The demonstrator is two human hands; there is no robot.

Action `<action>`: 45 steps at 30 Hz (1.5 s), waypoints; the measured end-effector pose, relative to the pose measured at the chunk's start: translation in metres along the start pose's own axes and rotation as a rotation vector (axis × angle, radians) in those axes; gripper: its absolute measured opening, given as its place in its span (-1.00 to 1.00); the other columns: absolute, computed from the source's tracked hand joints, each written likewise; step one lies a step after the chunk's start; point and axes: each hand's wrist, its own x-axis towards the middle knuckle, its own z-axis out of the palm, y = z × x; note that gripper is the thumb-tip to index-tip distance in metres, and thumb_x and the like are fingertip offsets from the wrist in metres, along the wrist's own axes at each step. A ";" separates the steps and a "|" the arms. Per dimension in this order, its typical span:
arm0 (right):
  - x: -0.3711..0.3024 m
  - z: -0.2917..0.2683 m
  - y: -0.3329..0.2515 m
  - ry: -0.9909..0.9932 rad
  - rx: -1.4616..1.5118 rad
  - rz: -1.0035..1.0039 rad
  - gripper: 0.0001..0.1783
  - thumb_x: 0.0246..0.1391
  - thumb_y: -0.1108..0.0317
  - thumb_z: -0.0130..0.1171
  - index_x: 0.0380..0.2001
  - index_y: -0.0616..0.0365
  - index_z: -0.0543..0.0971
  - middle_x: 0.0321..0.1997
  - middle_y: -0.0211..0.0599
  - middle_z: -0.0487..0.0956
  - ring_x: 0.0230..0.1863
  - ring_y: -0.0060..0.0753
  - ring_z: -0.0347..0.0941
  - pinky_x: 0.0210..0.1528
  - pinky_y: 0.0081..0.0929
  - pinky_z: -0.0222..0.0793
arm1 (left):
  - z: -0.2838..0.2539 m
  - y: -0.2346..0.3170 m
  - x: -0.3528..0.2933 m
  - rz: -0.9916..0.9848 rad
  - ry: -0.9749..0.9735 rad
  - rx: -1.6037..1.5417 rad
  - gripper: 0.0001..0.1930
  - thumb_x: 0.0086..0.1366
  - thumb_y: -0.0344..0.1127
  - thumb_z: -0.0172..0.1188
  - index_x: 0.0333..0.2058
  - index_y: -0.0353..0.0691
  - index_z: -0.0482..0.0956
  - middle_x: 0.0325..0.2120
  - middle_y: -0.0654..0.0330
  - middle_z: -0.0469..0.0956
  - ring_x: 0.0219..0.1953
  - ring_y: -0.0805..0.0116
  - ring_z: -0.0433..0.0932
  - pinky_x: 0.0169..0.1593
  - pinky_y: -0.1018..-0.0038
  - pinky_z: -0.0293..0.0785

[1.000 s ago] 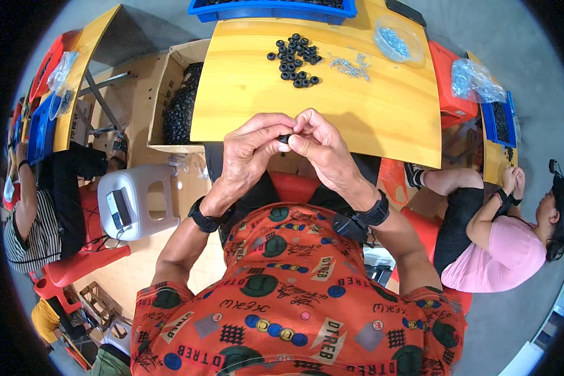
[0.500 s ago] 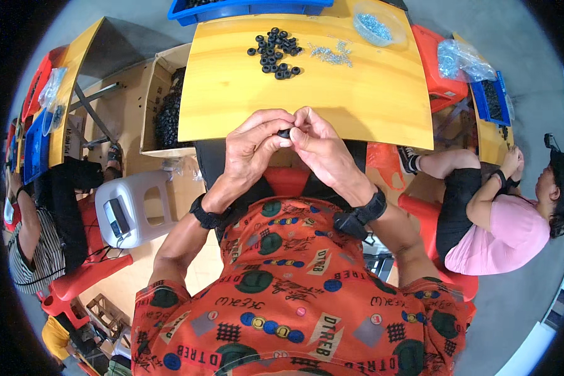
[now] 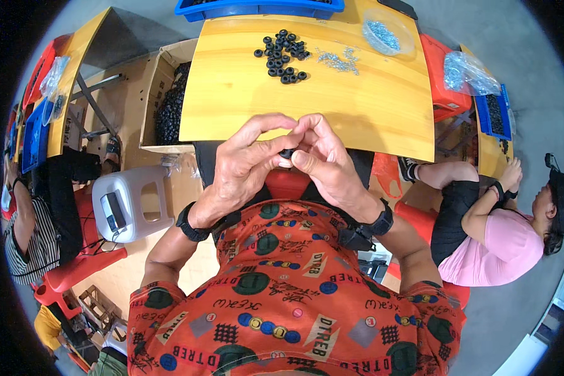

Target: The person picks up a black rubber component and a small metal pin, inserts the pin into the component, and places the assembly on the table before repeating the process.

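Note:
A small black round part (image 3: 286, 153) sits between my hands, just off the near edge of the yellow table (image 3: 232, 109). My left hand (image 3: 244, 160) is closed, pinching it between thumb and fingers. From the other side my right hand (image 3: 332, 164) is curled closed, its thumb at the part's edge and its fingertips against the left ones. Whether a tiny metal piece is in the fingers too is hidden. Farther up the tabletop lies a loose group of similar black round parts (image 3: 286, 79), some with a hole in the middle. Beside them small silvery metal pieces (image 3: 338, 62) are scattered.
A clear round tub (image 3: 410, 42) of metal pieces stands at the far right corner. Along the far edge is a blue tray (image 3: 263, 9). A cardboard box (image 3: 149, 119) of black parts stands left of the table. Co-workers sit at both sides, one in a pink shirt (image 3: 501, 241).
Both hands have come slightly lower and their palms are farther apart, fingertips still meeting around the black part. The whole view has shifted slightly.

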 end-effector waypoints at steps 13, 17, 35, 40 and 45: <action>0.011 -0.001 0.013 0.026 0.182 -0.026 -0.77 0.24 0.39 0.10 -0.12 0.13 0.30 -0.18 -0.38 0.43 -0.11 -0.60 0.40 -0.02 -0.61 0.34 | 0.005 -0.011 0.003 -0.087 0.080 -0.101 -0.75 0.09 -0.53 0.28 -0.20 -0.34 0.61 -0.15 0.08 0.54 -0.10 0.21 0.54 -0.06 0.39 0.50; 0.022 -0.007 0.010 0.032 -0.040 -0.026 -0.57 0.28 0.20 0.07 0.10 0.17 0.30 -0.02 -0.27 0.48 -0.04 -0.58 0.40 0.05 -0.51 0.32 | -0.014 -0.035 -0.002 -0.284 0.264 -0.209 -0.76 0.18 -0.51 0.22 -0.14 -0.31 0.61 -0.12 0.14 0.52 -0.03 0.36 0.47 0.03 0.49 0.38; 0.034 -0.076 0.035 0.203 -0.516 -0.001 -0.85 0.25 0.38 0.07 -0.19 0.21 0.52 -0.24 -0.41 0.55 -0.30 -0.63 0.45 -0.31 -0.64 0.40 | -0.118 -0.180 -0.047 -0.729 0.792 0.213 -0.62 0.31 -0.21 0.19 -0.01 -0.38 0.53 -0.36 0.11 0.62 -0.43 0.48 0.53 -0.30 0.57 0.52; 0.041 -0.079 0.028 0.371 -0.471 -0.086 -0.86 0.18 0.40 0.14 -0.25 0.24 0.56 -0.35 -0.40 0.56 -0.37 -0.64 0.45 -0.35 -0.59 0.42 | -0.100 -0.155 -0.023 -0.668 0.885 0.439 -0.44 0.29 -0.28 0.21 0.19 -0.36 0.28 0.02 -0.04 0.48 -0.19 0.30 0.56 -0.06 0.42 0.49; 0.077 -0.102 0.006 0.511 -1.061 -0.330 -0.88 0.10 0.43 0.18 -0.29 0.22 0.60 -0.40 -0.28 0.59 -0.42 -0.50 0.48 -0.34 -0.50 0.41 | -0.046 -0.120 0.011 -0.363 0.622 0.197 -0.62 0.21 -0.48 0.22 0.03 -0.26 0.50 -0.07 0.15 0.52 -0.14 0.38 0.53 -0.12 0.48 0.51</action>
